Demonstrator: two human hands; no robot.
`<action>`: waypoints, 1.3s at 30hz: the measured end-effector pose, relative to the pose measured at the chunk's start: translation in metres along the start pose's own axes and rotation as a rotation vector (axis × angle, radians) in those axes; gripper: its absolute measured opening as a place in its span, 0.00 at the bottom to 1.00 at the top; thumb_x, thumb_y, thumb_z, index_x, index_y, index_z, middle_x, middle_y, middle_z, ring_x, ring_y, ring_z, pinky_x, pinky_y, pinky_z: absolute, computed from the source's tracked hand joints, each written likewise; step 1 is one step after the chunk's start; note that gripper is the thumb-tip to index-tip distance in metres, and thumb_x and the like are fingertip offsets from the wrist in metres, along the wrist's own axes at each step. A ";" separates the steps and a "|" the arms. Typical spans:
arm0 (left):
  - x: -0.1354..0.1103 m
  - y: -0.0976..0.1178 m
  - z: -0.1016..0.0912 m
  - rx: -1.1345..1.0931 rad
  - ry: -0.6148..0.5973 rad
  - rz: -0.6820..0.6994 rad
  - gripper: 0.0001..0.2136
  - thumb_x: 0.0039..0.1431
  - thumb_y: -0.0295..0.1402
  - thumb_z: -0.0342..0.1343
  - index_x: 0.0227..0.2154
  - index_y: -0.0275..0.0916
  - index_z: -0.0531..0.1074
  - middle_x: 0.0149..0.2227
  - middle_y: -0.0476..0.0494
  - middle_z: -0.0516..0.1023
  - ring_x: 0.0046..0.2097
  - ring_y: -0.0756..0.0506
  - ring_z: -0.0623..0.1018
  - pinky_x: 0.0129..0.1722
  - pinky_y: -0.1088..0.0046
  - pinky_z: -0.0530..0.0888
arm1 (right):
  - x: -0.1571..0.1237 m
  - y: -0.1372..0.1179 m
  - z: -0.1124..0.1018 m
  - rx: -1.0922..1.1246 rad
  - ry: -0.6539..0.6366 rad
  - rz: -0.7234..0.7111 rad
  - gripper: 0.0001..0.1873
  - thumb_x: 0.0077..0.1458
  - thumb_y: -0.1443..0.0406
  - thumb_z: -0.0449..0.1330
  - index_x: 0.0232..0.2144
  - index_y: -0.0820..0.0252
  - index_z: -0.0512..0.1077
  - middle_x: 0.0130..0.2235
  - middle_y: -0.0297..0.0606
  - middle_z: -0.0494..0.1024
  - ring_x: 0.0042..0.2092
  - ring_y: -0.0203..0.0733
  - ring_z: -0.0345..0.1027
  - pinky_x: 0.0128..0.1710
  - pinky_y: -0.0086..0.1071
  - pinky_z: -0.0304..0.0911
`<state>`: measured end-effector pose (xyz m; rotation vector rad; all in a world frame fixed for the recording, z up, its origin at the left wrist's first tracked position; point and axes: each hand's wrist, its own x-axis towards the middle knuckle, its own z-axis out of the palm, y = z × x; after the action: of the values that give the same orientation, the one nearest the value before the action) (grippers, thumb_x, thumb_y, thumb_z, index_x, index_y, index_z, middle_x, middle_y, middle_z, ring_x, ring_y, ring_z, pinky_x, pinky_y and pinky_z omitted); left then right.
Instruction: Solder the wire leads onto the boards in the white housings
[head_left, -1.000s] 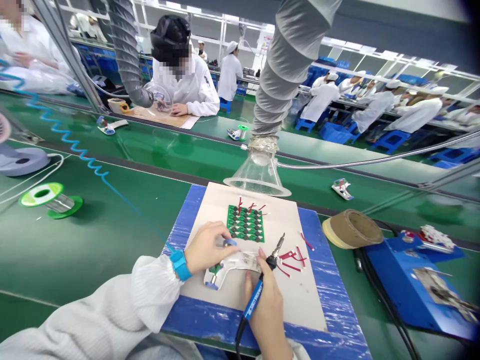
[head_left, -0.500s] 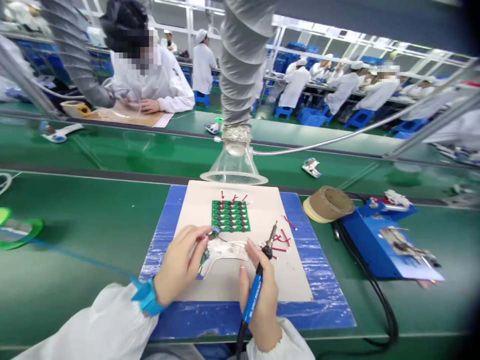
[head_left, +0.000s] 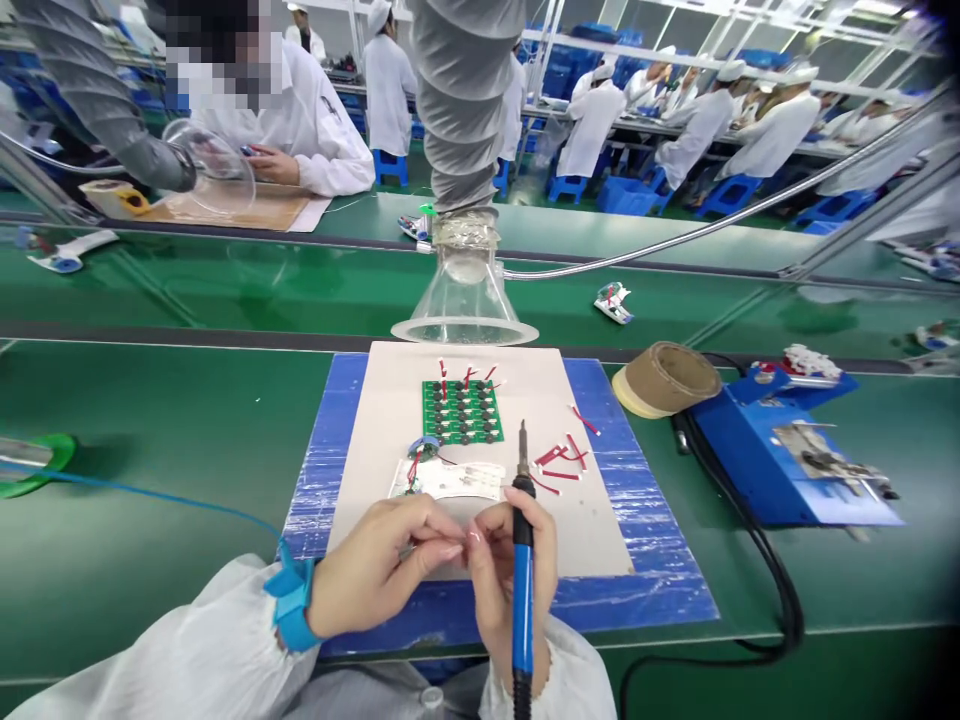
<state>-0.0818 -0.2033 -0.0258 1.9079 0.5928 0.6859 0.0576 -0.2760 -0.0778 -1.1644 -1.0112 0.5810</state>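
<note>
Soldering iron clenched upright in the right hand, while the left hand has its fingers pinched together, can't tell on what.

Soldering iron handle cut off below; anything pinched in the left hand too small to tell.

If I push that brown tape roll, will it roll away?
Probably not: the tape roll seems to lie on its flat side, so it would likely slide. Stood on its edge, its round shape could roll. Its hollow middle suggests it is light.
</note>
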 end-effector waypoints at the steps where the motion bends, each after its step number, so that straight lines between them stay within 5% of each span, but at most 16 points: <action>1: 0.001 0.002 -0.001 -0.031 -0.019 -0.006 0.04 0.65 0.28 0.51 0.36 0.39 0.70 0.32 0.48 0.81 0.33 0.51 0.82 0.34 0.80 0.75 | 0.002 0.000 0.000 -0.014 0.011 -0.010 0.22 0.61 0.68 0.56 0.55 0.54 0.57 0.29 0.29 0.69 0.28 0.33 0.69 0.27 0.28 0.69; 6: 0.003 0.002 -0.007 -0.206 -0.119 -0.091 0.04 0.67 0.31 0.50 0.38 0.37 0.68 0.32 0.44 0.83 0.35 0.48 0.82 0.39 0.75 0.75 | 0.007 -0.004 -0.004 0.002 0.020 0.031 0.18 0.61 0.68 0.56 0.53 0.54 0.61 0.27 0.28 0.70 0.25 0.33 0.69 0.24 0.26 0.67; 10: 0.002 -0.008 -0.008 -0.167 -0.004 -0.241 0.11 0.64 0.35 0.54 0.45 0.35 0.68 0.22 0.50 0.78 0.25 0.51 0.75 0.27 0.78 0.69 | 0.010 -0.013 -0.013 0.067 0.047 0.056 0.15 0.60 0.68 0.57 0.49 0.55 0.63 0.24 0.25 0.68 0.22 0.32 0.65 0.22 0.27 0.65; 13: 0.001 -0.015 -0.014 -0.103 0.040 -0.303 0.09 0.60 0.37 0.58 0.34 0.35 0.76 0.21 0.50 0.74 0.24 0.52 0.69 0.25 0.78 0.64 | 0.015 -0.017 -0.020 0.009 0.124 0.025 0.18 0.57 0.70 0.60 0.50 0.57 0.64 0.24 0.26 0.69 0.24 0.34 0.67 0.25 0.30 0.66; 17: 0.009 -0.021 -0.028 0.068 0.074 -0.234 0.09 0.59 0.33 0.59 0.26 0.36 0.79 0.26 0.47 0.74 0.29 0.51 0.71 0.29 0.77 0.65 | 0.020 -0.011 -0.021 -0.094 0.169 -0.096 0.19 0.55 0.72 0.62 0.49 0.59 0.65 0.25 0.28 0.72 0.24 0.36 0.69 0.25 0.31 0.67; 22: 0.020 -0.036 -0.031 0.243 0.425 -0.101 0.07 0.58 0.30 0.58 0.26 0.36 0.77 0.25 0.50 0.66 0.28 0.51 0.67 0.29 0.75 0.65 | 0.011 0.009 -0.019 -0.358 0.213 -0.176 0.14 0.59 0.69 0.59 0.48 0.62 0.69 0.25 0.31 0.74 0.25 0.36 0.71 0.30 0.32 0.68; 25: 0.019 -0.049 -0.023 0.249 0.519 -0.012 0.06 0.58 0.29 0.59 0.27 0.36 0.77 0.25 0.49 0.66 0.28 0.51 0.68 0.30 0.74 0.66 | 0.000 0.012 -0.019 -0.541 0.321 -0.145 0.13 0.59 0.66 0.59 0.47 0.64 0.72 0.24 0.35 0.76 0.25 0.38 0.70 0.30 0.35 0.67; 33: 0.018 -0.060 -0.019 0.190 0.571 0.055 0.05 0.51 0.25 0.61 0.23 0.36 0.72 0.25 0.52 0.64 0.28 0.51 0.66 0.28 0.75 0.63 | -0.004 0.000 -0.021 -0.643 0.314 -0.373 0.09 0.58 0.67 0.58 0.39 0.59 0.78 0.28 0.39 0.75 0.26 0.38 0.67 0.25 0.35 0.63; 39: 0.017 -0.060 -0.018 0.181 0.561 0.066 0.06 0.50 0.24 0.61 0.23 0.36 0.71 0.26 0.52 0.64 0.28 0.52 0.66 0.28 0.76 0.64 | -0.011 -0.001 -0.029 -0.733 0.208 -0.354 0.08 0.55 0.70 0.59 0.37 0.59 0.77 0.27 0.39 0.76 0.26 0.40 0.69 0.28 0.36 0.67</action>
<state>-0.0876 -0.1568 -0.0704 1.9039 0.9686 1.2639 0.0781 -0.2987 -0.0823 -1.5877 -1.2529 -0.2221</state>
